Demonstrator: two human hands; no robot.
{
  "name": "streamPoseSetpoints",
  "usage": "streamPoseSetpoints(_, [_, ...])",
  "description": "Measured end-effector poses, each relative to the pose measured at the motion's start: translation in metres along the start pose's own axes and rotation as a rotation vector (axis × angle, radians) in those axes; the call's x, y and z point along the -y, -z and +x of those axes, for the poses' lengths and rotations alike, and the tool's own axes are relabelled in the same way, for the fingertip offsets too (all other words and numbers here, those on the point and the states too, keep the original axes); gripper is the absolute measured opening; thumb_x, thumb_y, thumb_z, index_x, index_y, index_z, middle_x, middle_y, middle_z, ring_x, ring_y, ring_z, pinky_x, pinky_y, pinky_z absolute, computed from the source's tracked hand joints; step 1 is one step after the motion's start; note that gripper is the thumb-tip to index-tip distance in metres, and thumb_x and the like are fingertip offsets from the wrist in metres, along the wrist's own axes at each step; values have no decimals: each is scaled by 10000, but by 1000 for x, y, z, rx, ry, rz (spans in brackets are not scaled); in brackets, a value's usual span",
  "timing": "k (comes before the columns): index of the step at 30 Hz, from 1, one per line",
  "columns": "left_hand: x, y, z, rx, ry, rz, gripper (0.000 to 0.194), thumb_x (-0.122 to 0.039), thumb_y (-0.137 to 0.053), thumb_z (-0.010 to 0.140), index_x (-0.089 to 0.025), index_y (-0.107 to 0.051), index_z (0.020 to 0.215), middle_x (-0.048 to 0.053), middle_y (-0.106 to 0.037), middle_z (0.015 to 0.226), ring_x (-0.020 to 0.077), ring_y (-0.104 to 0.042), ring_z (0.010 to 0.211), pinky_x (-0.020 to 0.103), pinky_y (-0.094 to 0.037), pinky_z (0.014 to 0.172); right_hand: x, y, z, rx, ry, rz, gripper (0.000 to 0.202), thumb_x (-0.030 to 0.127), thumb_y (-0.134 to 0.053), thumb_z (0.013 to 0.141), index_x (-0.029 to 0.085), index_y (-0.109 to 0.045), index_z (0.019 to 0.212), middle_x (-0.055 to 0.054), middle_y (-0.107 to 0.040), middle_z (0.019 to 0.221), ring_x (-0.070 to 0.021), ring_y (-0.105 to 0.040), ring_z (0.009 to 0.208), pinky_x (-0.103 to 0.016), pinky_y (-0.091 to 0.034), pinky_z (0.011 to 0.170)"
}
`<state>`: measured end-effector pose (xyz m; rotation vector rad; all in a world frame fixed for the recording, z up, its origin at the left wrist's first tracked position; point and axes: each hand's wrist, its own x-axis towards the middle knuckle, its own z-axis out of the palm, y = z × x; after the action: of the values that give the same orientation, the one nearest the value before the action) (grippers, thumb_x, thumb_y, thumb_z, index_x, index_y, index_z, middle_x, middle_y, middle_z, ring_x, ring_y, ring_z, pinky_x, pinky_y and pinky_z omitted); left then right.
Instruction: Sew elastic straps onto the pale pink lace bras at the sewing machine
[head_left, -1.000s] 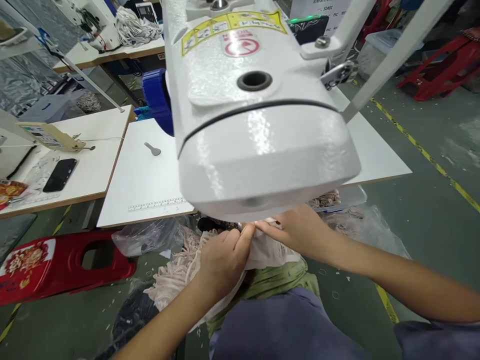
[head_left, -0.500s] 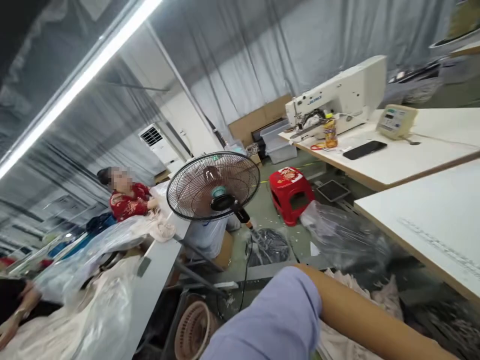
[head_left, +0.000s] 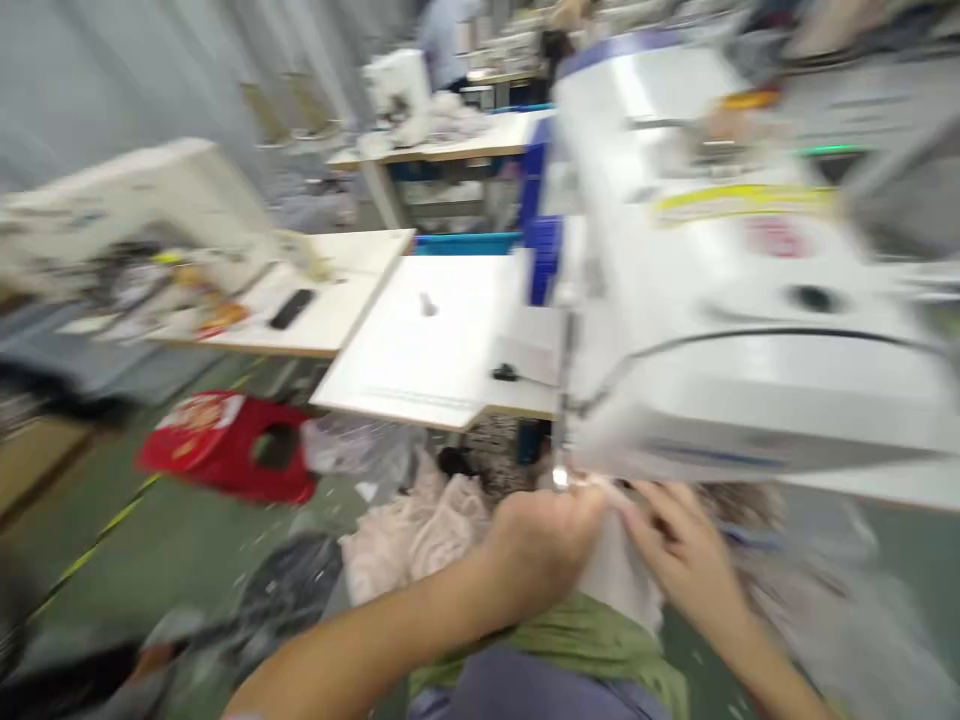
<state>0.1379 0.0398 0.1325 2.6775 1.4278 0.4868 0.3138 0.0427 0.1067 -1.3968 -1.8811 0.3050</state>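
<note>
Two hands, left (head_left: pixel 553 548) and right (head_left: pixel 686 550), pinch pale fabric (head_left: pixel 619 560) between fingers, just below the front edge of the white machine (head_left: pixel 780 400); the bench (head_left: pixel 420 340) lies left of the machine.

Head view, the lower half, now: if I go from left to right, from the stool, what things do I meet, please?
Red stool → heap of pale fabric → left hand → right hand → clear plastic on the far right.
</note>
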Motion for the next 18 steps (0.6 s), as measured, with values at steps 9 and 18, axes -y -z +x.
streamPoseSetpoints(9, [-11, 9, 16, -208, -245, 209, 279, -48, -326, 920, -96, -494, 1138, -18, -572, 577, 174, -550, 447, 319, -366, 423, -19, 26, 23, 115, -66, 312, 342, 170, -519, 840, 220, -695, 1129, -91, -629, 1282, -247, -621, 1156, -406, -520, 1006])
streamPoseSetpoints(18, [-10, 5, 21, -186, -185, 201, 260, -71, -408, 892, -130, -535, 1112, -13, -601, 561, 189, -583, 447, 329, -334, 436, -27, 30, 40, 218, -68, 329, 323, 155, -585, 823, 290, -722, 1082, -28, -635, 1310, -264, -602, 1207, -442, -503, 1048])
